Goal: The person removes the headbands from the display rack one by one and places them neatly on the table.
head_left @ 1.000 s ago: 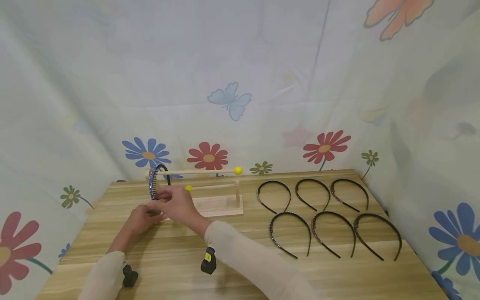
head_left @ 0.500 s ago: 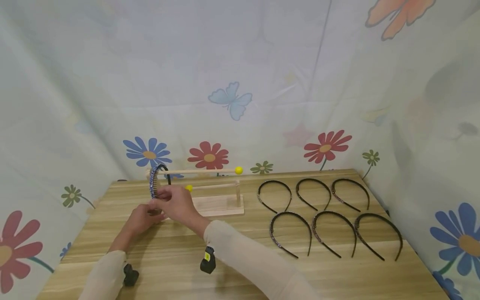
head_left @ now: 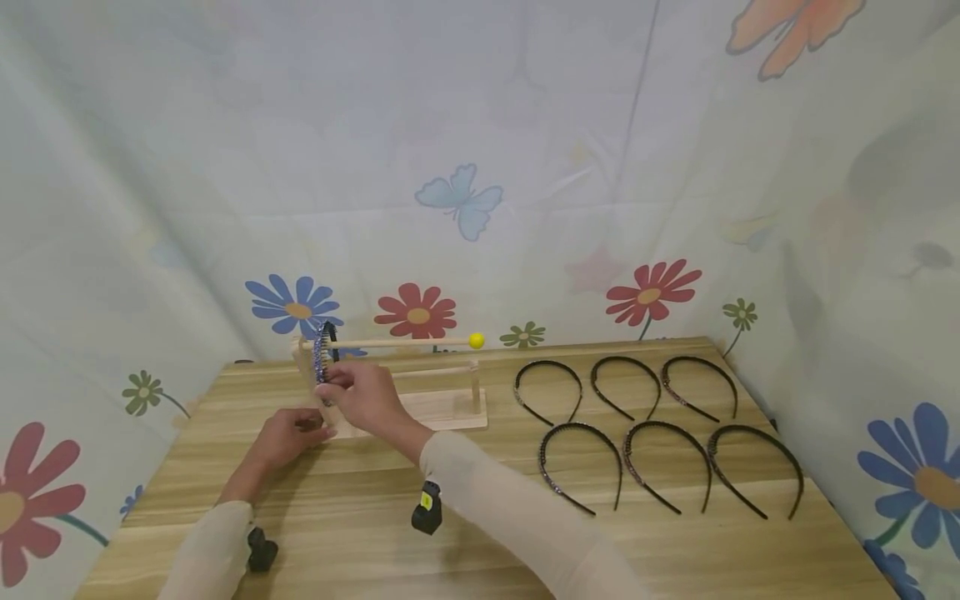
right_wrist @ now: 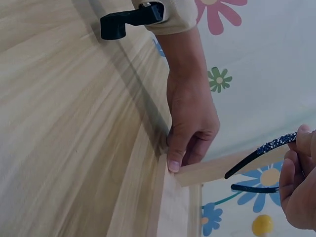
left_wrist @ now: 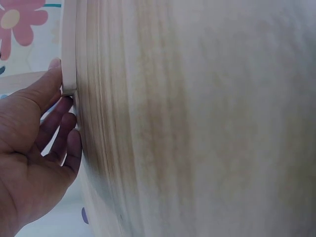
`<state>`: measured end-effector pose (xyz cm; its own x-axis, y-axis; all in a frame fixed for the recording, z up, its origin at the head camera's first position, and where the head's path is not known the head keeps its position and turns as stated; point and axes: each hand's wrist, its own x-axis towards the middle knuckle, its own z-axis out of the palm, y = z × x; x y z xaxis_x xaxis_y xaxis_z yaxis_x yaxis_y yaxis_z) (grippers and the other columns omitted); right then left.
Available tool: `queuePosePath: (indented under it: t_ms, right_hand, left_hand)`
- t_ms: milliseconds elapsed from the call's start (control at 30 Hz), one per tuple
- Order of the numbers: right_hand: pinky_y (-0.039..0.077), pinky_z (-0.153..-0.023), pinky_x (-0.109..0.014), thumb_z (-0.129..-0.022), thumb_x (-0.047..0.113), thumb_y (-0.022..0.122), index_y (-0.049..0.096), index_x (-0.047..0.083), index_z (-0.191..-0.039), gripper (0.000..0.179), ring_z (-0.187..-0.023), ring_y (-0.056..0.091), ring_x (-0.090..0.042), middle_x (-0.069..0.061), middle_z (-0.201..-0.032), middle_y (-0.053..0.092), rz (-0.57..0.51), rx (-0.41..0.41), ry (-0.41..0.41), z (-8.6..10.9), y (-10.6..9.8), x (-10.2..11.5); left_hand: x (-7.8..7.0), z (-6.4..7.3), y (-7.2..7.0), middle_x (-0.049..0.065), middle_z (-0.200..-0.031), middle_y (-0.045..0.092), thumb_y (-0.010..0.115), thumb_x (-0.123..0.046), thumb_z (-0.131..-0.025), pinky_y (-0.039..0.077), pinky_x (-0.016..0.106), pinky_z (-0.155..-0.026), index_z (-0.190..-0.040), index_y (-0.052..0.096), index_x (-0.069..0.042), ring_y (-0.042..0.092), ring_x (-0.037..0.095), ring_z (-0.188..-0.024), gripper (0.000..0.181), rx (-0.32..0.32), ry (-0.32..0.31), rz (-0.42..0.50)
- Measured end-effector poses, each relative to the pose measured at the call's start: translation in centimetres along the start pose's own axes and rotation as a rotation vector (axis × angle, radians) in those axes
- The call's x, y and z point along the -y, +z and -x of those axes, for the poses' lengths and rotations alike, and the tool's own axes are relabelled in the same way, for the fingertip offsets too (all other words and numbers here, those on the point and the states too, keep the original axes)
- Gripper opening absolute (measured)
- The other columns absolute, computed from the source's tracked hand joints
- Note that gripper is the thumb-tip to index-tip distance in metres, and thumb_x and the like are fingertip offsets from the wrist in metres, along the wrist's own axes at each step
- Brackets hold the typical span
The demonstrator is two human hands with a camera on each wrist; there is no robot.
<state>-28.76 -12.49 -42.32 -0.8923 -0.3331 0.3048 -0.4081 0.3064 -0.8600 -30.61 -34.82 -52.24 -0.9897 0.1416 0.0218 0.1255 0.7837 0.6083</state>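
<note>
My right hand [head_left: 367, 396] pinches the lower part of a black toothed headband [head_left: 320, 354], set with glittering blue-purple stones. The headband stands upright around the upper rod of a wooden display stand [head_left: 450, 408], close to the stand's left post. In the right wrist view, its two free ends point away from my right fingers [right_wrist: 289, 175]. My left hand [head_left: 288, 435] grips the left end of the stand's base, with the thumb on the base corner [left_wrist: 69, 79] and the fingers beside it. Behind my right hand, part of the lower rod is hidden.
Several more black headbands [head_left: 581, 427] lie in two rows on the right of the wood-grain table [head_left: 360, 533]. A yellow ball [head_left: 477, 341] caps the upper rod's right end. Behind the table hangs a flowered cloth [head_left: 465, 275].
My right hand has shifted the headband a little to the right along the upper rod, away from the left post. The lower rod's yellow ball is now hidden. My left hand stays put.
</note>
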Motion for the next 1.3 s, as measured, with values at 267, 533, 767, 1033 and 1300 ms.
queuePosePath:
  t_ms: [267,533,767,1033,1300]
  right_hand:
    - [0.053,-0.069,-0.012,-0.096,0.024,0.073,0.076,0.010,-0.113,0.021,-0.090,0.068,0.003,0.005,-0.101,0.076,0.015,0.001,-0.075,-0.2,-2.2,-0.5]
    - [0.054,-0.075,-0.013,-0.097,0.023,0.073,0.077,0.015,-0.105,0.013,-0.091,0.067,0.003,0.009,-0.094,0.074,0.042,-0.002,-0.108,0.0,-4.1,-0.9]
    - [0.054,-0.073,-0.014,-0.096,0.023,0.073,0.077,0.013,-0.105,0.014,-0.088,0.065,0.004,0.012,-0.091,0.072,0.019,0.008,-0.092,0.5,-5.3,-0.9]
    - [0.055,-0.071,-0.015,-0.097,0.021,0.072,0.077,0.011,-0.106,0.015,-0.085,0.065,0.004,0.010,-0.091,0.073,0.023,0.004,-0.121,0.9,-6.1,-1.6]
    - [0.054,-0.072,-0.017,-0.099,0.023,0.070,0.076,0.013,-0.102,0.012,-0.087,0.067,0.001,0.008,-0.092,0.074,0.046,0.009,-0.110,1.5,-7.0,-2.1]
  left_hand:
    - [0.1,-0.2,0.0,0.025,-0.121,0.071,0.075,-0.032,-0.095,0.054,0.058,-0.095,-0.119,0.072,0.003,0.068,0.042,-0.112,0.043,0.004,0.007,-0.004]
    - [0.0,-0.2,0.0,0.026,-0.123,0.069,0.075,-0.034,-0.095,0.053,0.058,-0.096,-0.123,0.070,0.004,0.067,0.044,-0.115,0.047,0.006,-0.006,-0.009]
    - [-0.1,0.0,0.1,0.027,-0.123,0.069,0.075,-0.032,-0.095,0.052,0.060,-0.097,-0.122,0.070,0.005,0.066,0.045,-0.115,0.047,-0.001,0.010,-0.019]
    - [0.1,-0.2,0.1,0.025,-0.121,0.070,0.075,-0.033,-0.095,0.053,0.059,-0.095,-0.120,0.071,0.004,0.067,0.043,-0.113,0.045,0.001,0.012,-0.020]
    - [-0.2,0.0,0.1,0.024,-0.120,0.071,0.075,-0.032,-0.095,0.052,0.059,-0.095,-0.122,0.071,0.004,0.068,0.041,-0.110,0.044,0.007,-0.012,-0.012]
